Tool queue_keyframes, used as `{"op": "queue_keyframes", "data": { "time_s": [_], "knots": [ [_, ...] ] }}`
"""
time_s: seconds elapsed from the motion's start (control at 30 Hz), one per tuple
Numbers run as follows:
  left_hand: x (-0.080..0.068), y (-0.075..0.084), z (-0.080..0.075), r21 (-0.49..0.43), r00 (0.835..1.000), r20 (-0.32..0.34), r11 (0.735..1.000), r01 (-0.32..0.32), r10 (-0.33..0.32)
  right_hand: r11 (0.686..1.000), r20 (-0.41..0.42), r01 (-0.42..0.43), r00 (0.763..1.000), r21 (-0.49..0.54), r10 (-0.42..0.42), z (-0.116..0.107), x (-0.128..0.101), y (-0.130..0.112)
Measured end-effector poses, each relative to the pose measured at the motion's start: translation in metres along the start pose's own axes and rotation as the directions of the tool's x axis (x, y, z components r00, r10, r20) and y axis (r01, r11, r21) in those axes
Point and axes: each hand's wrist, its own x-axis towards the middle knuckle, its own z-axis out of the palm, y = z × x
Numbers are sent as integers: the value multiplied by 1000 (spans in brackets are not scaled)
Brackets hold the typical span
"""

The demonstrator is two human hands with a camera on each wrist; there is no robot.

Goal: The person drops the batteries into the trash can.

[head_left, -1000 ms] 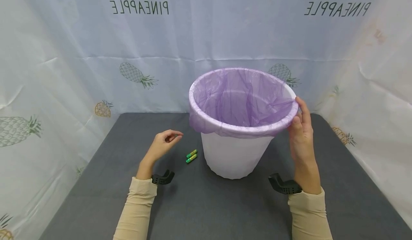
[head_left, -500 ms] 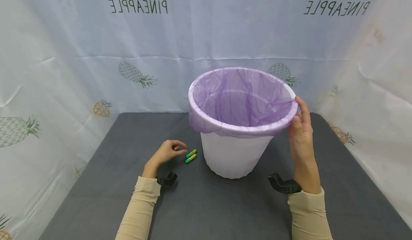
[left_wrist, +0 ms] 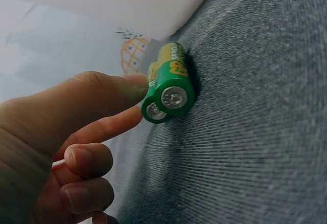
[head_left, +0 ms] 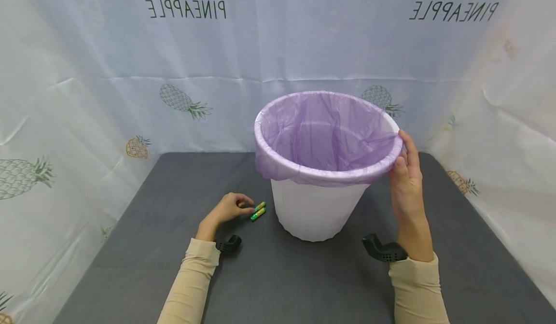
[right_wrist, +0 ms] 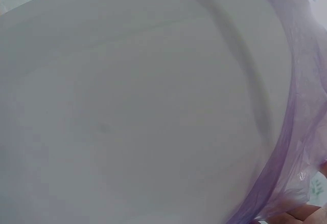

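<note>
A white trash bin [head_left: 319,210] stands on the table, a purple trash bag [head_left: 321,145] lining it and folded over its rim. My right hand [head_left: 407,181] holds the bin's right rim over the bag. In the right wrist view the bin's white wall [right_wrist: 143,106] fills most of the picture, with some fingers [right_wrist: 301,215] at the corner. Two green-and-yellow batteries, a nearer one [head_left: 258,214] and a farther one [head_left: 260,206], lie side by side left of the bin. My left hand [head_left: 230,208] has thumb and forefinger extended at the batteries' left side; the left wrist view shows no clear pinch.
A dark grey cloth covers the table [head_left: 295,285]. Pale curtains [head_left: 243,49] with pineapple prints hang behind and on both sides. Each wrist wears a black mount, one on the left [head_left: 229,245] and one on the right [head_left: 384,249].
My left hand has come down and to the right, from above the table to the batteries. My right hand, the bin and the batteries stay where they were.
</note>
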Motion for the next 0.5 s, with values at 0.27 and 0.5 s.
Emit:
{"op": "queue_keyframes", "data": {
  "time_s": [0.27, 0.5],
  "knots": [
    [1, -1, 2, 19, 1000, -7, 1000, 7, -6, 1000, -6, 4, 1000, 3, -4, 1, -1, 0],
    [2, -4, 4, 75, 997, -73, 997, -27, 33, 1000, -11, 8, 1000, 11, -8, 1, 1, 1]
  ]
}}
